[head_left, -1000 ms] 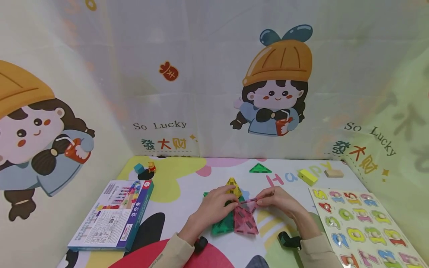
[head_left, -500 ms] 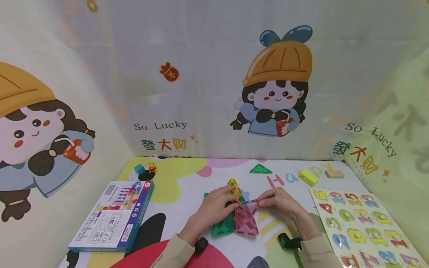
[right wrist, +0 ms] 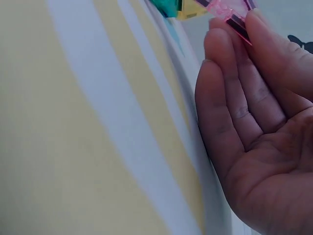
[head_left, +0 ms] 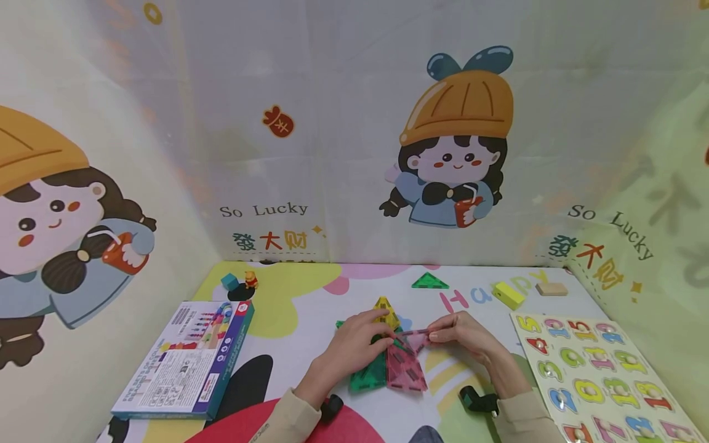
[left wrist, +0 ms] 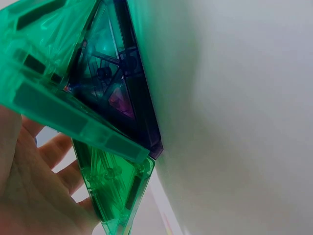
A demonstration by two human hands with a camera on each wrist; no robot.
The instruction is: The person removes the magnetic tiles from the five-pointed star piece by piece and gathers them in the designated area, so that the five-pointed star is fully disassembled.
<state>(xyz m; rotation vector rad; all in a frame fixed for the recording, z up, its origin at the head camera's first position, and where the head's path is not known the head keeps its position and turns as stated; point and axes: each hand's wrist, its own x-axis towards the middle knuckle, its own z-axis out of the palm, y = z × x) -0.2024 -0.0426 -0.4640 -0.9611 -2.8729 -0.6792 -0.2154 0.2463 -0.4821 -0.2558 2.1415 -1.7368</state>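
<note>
In the head view, a structure of translucent magnetic tiles stands at the table's middle. A green tile (head_left: 368,375), a pink tile (head_left: 407,370) and a yellow tile (head_left: 383,303) show in it. My left hand (head_left: 351,341) holds the structure from the left, its fingers reaching over the top. The left wrist view shows a green tile (left wrist: 58,110) in front of that palm, hiding part of the fingers. My right hand (head_left: 465,335) pinches a pink triangular magnetic tile (head_left: 416,339) between thumb and fingertips at the structure's upper right. Whether that tile touches the structure is unclear.
A loose green triangular tile (head_left: 430,281) lies farther back. A yellow block (head_left: 508,295) and a wooden block (head_left: 551,289) are at back right. Number puzzle board (head_left: 600,363) at right; boxed set (head_left: 180,360) at left. A blue cube (head_left: 229,282) and small figure (head_left: 251,279) stand behind it.
My right hand has shifted slightly to the right with the pink triangular tile, which shows a little more of its face. The left hand keeps its place on the structure.
</note>
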